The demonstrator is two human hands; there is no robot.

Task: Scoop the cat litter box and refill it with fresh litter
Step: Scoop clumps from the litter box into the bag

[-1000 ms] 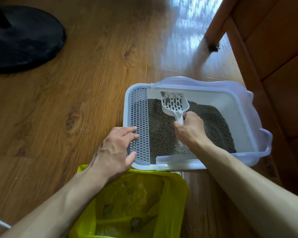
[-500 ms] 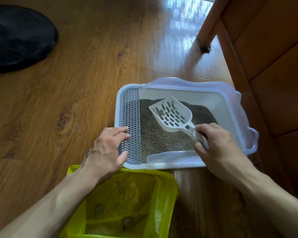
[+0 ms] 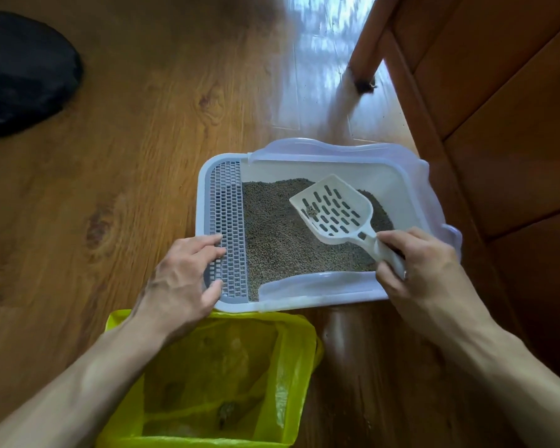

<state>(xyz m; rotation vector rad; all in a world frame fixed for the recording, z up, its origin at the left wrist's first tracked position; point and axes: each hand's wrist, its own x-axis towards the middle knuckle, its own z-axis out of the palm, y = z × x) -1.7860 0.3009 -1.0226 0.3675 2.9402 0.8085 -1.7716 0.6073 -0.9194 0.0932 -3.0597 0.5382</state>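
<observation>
Scoop (image 3: pixel 332 210), light stiff slotted plastic, hangs over the litter (image 3: pixel 282 240) at the box's (image 3: pixel 307 303) three o'clock; your right hand (image 3: pixel 414 270) is closed round its handle, the sensible hold. Your left hand (image 3: pixel 181 282) lies spread, fingers apart, on the grille (image 3: pixel 228 227) at nine o'clock; the yellow bag (image 3: pixel 291 357) waits at six.

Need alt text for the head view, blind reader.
The right hand holds a white slotted scoop above grey litter in a pale litter box on a wood floor. The left hand rests on the box's grid step; a yellow bag sits open nearby.
</observation>
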